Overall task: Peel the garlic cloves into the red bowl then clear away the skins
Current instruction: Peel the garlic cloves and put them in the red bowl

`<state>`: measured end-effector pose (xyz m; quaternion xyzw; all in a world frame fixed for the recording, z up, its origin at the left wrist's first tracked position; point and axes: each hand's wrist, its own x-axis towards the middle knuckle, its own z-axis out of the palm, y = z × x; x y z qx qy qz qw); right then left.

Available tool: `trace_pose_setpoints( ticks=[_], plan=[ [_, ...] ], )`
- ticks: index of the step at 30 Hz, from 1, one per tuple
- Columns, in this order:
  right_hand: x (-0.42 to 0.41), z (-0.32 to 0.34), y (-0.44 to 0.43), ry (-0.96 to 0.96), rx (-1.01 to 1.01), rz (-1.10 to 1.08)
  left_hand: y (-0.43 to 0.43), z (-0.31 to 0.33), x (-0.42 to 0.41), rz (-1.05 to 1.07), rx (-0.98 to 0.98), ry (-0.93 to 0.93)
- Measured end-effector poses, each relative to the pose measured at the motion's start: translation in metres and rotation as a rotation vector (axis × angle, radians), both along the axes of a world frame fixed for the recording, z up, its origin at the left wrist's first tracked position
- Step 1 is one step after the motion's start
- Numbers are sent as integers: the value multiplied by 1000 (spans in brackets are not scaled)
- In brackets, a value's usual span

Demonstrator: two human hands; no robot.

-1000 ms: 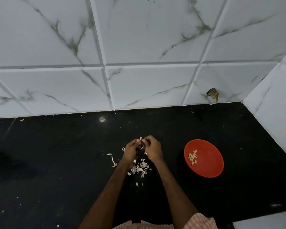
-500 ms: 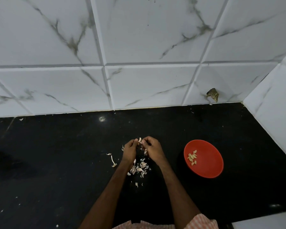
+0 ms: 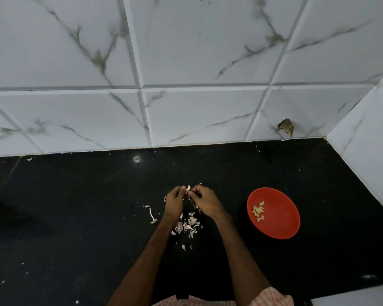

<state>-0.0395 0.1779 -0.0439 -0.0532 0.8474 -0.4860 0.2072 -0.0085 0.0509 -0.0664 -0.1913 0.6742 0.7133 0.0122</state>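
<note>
2 hands are at work above the black counter [image 3: 75, 206]. The left hand [image 3: 174, 200] and right hand [image 3: 205, 200] meet fingertip to fingertip, both pinching 1 garlic clove [image 3: 188, 188] in a narrow, curled grip. 1 pile of skins [image 3: 187, 225] lies on the counter directly below the wrists, and 2 stray pieces [image 3: 152, 217] lie just left of it. 1 red bowl [image 3: 279, 226] sits well to the right and holds roughly 10 peeled cloves [image 3: 258, 212]; the exact count is unclear.

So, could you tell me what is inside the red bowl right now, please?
The red bowl holds a small cluster of peeled garlic cloves near its left side; the rest of its inside is bare. Whether the cluster covers more cloves cannot be told.
</note>
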Motion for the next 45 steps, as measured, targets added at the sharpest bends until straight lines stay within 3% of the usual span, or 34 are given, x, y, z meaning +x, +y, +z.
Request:
trace_pose_setpoints(
  ticks=[5,10,14,20,24,29,33,45],
  plan=[
    [-6,-2,6,97,108,-2,-3,-8,-1,0,-69,8],
    [-5,2,7,130,-56,-76,-6,-5,3,-64,-157,21],
    [-4,1,6,157,-62,-89,-5,-4,2,-107,-200,33],
    [-5,-1,7,85,-56,-133,-4,-5,5,-253,-585,28],
    [-4,1,5,96,-62,-121,-1,-4,2,-188,-328,36],
    [-5,0,2,194,-45,-71,0,15,4,-164,43,-103],
    [-2,-1,4,175,-123,-99,-6,22,5,-196,74,-165],
    [-1,-1,-1,40,-407,-269,0,29,2,-157,40,-74]
  ],
)
